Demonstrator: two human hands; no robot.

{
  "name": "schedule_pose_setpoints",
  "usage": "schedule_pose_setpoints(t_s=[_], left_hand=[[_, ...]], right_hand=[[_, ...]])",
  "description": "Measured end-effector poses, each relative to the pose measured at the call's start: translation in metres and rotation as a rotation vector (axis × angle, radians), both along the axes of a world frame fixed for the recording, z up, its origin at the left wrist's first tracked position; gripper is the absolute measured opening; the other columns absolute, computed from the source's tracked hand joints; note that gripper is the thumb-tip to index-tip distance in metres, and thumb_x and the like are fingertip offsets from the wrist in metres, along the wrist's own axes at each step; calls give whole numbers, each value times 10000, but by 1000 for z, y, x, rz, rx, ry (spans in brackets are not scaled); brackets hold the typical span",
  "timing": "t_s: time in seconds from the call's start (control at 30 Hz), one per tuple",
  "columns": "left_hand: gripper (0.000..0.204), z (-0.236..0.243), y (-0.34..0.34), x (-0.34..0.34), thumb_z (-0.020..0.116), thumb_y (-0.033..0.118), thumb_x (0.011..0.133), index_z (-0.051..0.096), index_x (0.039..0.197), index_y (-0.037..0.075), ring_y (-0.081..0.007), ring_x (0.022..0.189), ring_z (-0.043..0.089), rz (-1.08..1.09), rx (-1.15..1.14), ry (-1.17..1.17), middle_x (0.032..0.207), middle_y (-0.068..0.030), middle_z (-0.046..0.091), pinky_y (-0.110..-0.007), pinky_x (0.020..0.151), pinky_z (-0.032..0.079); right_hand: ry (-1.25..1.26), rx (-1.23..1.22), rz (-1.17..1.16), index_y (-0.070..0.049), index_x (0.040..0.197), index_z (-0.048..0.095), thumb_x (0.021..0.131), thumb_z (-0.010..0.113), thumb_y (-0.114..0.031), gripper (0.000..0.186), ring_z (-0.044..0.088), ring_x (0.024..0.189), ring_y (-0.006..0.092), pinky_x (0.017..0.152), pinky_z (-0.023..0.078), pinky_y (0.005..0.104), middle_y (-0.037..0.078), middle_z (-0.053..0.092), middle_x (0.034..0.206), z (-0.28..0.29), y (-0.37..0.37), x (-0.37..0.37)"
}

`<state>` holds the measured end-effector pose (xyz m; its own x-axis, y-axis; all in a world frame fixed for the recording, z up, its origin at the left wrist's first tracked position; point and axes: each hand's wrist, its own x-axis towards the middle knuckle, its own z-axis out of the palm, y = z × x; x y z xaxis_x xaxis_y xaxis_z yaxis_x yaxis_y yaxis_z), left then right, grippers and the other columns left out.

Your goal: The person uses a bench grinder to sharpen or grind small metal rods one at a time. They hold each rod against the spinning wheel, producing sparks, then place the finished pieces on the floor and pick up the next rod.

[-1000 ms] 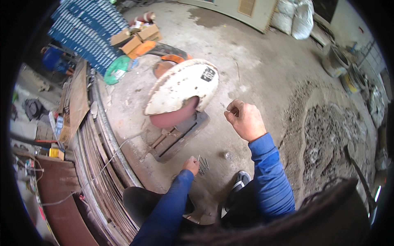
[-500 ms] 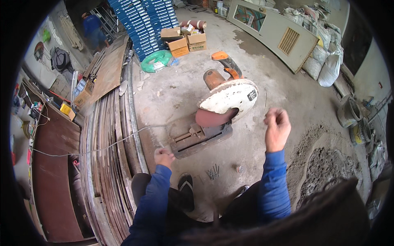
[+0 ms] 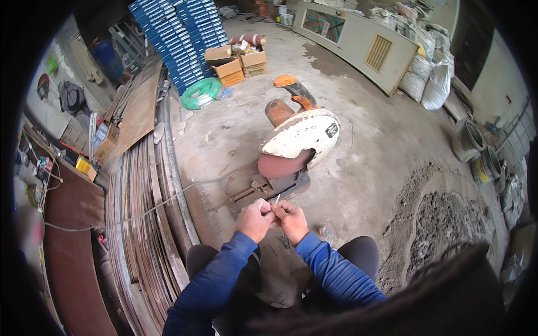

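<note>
My left hand [image 3: 255, 220] and my right hand [image 3: 291, 222] meet in front of my knees, fingertips pinched together. A small, thin, pale stick [image 3: 277, 197] pokes up between them; its exact kind is too small to make out. Just beyond stands a chop saw with a worn white blade guard [image 3: 300, 136], a reddish cutting disc [image 3: 280, 163], an orange-and-black handle [image 3: 294, 87] and a dark metal base [image 3: 252, 190]. Several short grey rods [image 3: 284, 241] lie on the floor, partly hidden behind my right wrist. Near them is a small round container [image 3: 324, 231].
Long boards and pipes [image 3: 148, 207] lie along my left, crossed by a grey cable [image 3: 168, 197]. Wet mortar [image 3: 448, 224] spreads on the right near buckets [image 3: 468, 140]. Farther off are blue stacked boxes [image 3: 179, 42], cardboard boxes [image 3: 230, 73], a door panel [image 3: 358, 50] and a person [image 3: 106, 56].
My hands were apart, the right one raised to the right of the saw. They have come together in front of the saw base, and my view has shifted slightly.
</note>
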<state>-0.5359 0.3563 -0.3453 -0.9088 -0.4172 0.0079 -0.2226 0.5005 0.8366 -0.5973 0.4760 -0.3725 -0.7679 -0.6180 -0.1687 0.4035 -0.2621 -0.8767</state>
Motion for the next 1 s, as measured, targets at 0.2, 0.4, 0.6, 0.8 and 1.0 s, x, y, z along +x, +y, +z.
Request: schedule_pose_setpoints(t_s=[0.2, 0.4, 0.6, 0.8, 1.0], left_hand=[[164, 20, -70, -34, 710, 150, 849, 658, 864, -5, -131, 654, 610, 105, 60, 198, 736, -72, 679, -309, 628, 501], [169, -7, -67, -27, 676, 162, 889, 637, 932, 3, -86, 622, 585, -219, 202, -88, 764, -30, 645, -238, 543, 489], [146, -1, -45, -23, 646, 128, 904, 632, 914, -17, -96, 581, 588, -99, 378, -85, 749, -46, 658, -256, 523, 505], [197, 10, -64, -30, 621, 181, 908, 665, 856, -5, -109, 543, 617, -188, 100, -250, 700, -67, 663, -289, 503, 486], [236, -25, -103, -53, 586, 201, 941, 676, 859, -1, -120, 534, 580, -100, -256, -191, 681, -50, 629, -297, 505, 470]], right_hand=[[-152, 31, -81, -24, 998, 590, 1011, 528, -201, 188, 638, 625, 145, 551, 550, 283, 74, 645, 812, -24, -13, -24], [-142, 163, -112, -25, 928, 595, 961, 618, -170, 150, 626, 615, 133, 552, 536, 275, 53, 637, 758, -10, -22, -25], [-34, 140, -67, -24, 813, 616, 902, 695, -156, 177, 558, 564, 92, 498, 451, 255, 45, 636, 725, 11, -38, -35], [-81, 203, 23, -47, 892, 643, 885, 732, -216, 191, 588, 664, 80, 569, 474, 259, 21, 651, 754, 8, -30, -30], [978, 691, 218, -26, 1031, 633, 859, 647, -218, 259, 701, 808, 310, 706, 544, 419, 170, 695, 844, 42, -2, -10]])
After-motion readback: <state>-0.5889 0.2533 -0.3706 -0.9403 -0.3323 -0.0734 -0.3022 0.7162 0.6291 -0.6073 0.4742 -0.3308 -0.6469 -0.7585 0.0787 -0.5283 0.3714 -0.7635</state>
